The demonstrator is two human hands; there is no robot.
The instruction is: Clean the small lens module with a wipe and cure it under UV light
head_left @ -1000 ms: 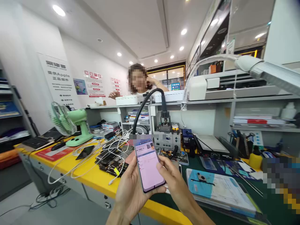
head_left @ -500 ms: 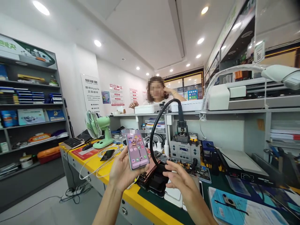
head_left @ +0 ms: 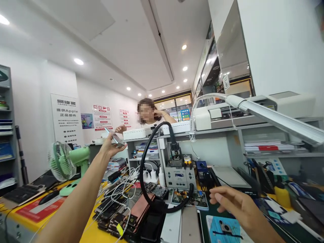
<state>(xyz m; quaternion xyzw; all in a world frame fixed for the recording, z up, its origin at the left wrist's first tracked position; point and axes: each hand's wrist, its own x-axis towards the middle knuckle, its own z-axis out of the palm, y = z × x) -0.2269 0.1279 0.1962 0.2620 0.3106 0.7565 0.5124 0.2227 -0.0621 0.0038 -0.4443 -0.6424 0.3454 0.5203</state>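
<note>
My left hand [head_left: 110, 147] is stretched out toward the counter at the back, closed on a smartphone [head_left: 116, 138] that is tilted and seen nearly edge-on. The hand of a person [head_left: 120, 129] behind the counter is close to the phone's upper side; whether they touch I cannot tell. My right hand [head_left: 234, 204] hovers over the right part of the bench, its fingers loosely bent and apart, holding nothing. Below it lie a blue-and-white packet [head_left: 215, 224] with a small metal clamp [head_left: 226, 228] on top.
Opened phone parts [head_left: 118, 209] and white cables crowd the bench's middle. A black hose [head_left: 142, 168] arches up from the grey soldering station [head_left: 179, 176]. The green fan [head_left: 76, 158] stands at left, and a white lamp arm [head_left: 278, 116] crosses the right side.
My left hand has carried the phone up, forward and left toward the person, tilting its screen away from view. My right hand has moved to the right. The view has turned right.
</note>
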